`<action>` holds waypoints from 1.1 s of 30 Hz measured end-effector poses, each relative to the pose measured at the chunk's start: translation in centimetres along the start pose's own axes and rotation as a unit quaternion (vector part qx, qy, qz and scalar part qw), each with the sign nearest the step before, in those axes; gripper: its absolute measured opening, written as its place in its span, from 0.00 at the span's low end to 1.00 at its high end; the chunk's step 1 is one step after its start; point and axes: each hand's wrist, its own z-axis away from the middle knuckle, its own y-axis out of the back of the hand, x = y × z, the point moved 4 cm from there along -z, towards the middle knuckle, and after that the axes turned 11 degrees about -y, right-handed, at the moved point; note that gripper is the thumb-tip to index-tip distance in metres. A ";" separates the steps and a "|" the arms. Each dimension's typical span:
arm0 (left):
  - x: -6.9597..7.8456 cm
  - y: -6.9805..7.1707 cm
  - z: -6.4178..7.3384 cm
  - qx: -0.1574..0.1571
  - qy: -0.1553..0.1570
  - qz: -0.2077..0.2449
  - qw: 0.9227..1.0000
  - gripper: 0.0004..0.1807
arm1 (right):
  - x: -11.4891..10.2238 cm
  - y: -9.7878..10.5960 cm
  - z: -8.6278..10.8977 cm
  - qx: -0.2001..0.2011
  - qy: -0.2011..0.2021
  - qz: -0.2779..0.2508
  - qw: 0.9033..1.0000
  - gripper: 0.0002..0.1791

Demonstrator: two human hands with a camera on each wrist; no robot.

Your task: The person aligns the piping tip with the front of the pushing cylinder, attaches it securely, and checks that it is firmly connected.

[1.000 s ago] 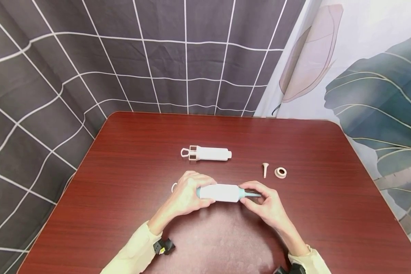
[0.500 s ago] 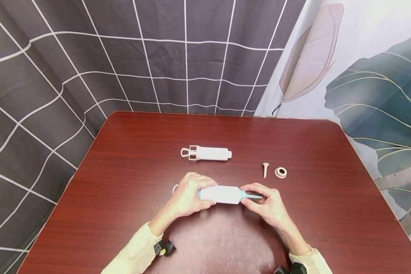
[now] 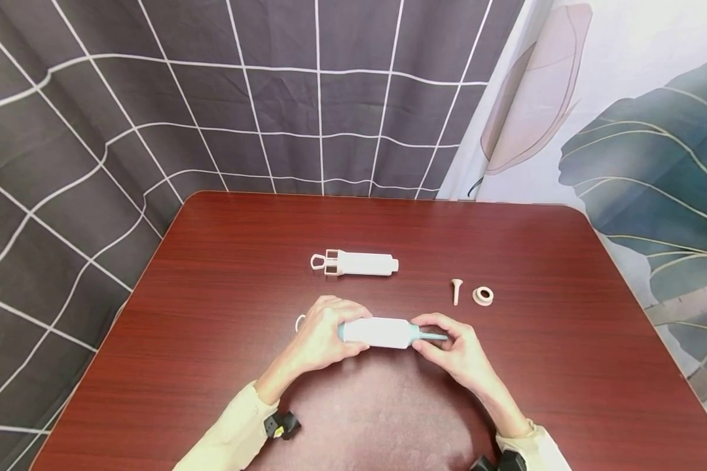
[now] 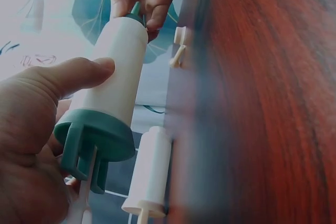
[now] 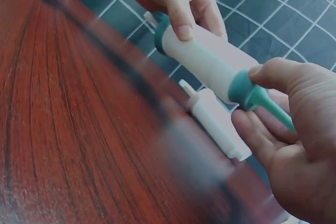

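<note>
A large plastic icing syringe with a white barrel lies level between my two hands, its nozzle end to the right. My left hand grips the barrel at its green flanged end, thumb along the near side in the left wrist view. A pale ring handle pokes out behind that hand. On the opposite end, my right hand pinches the green nozzle cap between thumb and fingers. The slim green nozzle points toward the right palm.
Beyond the hands, a second white syringe with a beige handle lies on the red-brown table. Right of it are a small beige nozzle and a beige ring cap. A dark checked curtain hangs behind the table.
The held syringe shifts very slightly toward me, then back. Both hands keep their hold, and the things lying on the table stay put.
</note>
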 end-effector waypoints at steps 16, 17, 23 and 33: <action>-2.1 -0.1 1.7 -0.007 0.072 -0.014 0.997 0.21 | -0.4 1.6 0.5 0.105 0.020 0.034 0.994 0.13; -2.2 -0.1 1.8 -0.008 0.075 -0.015 0.997 0.21 | -0.4 1.6 0.5 0.105 0.020 0.035 0.994 0.13; -3.0 -0.1 2.2 -0.009 0.080 -0.028 0.996 0.20 | -0.3 1.7 0.5 0.108 0.010 0.030 0.994 0.12; -3.5 0.0 2.4 -0.008 0.078 -0.030 0.996 0.20 | 0.0 1.9 0.6 0.108 -0.033 0.023 0.993 0.11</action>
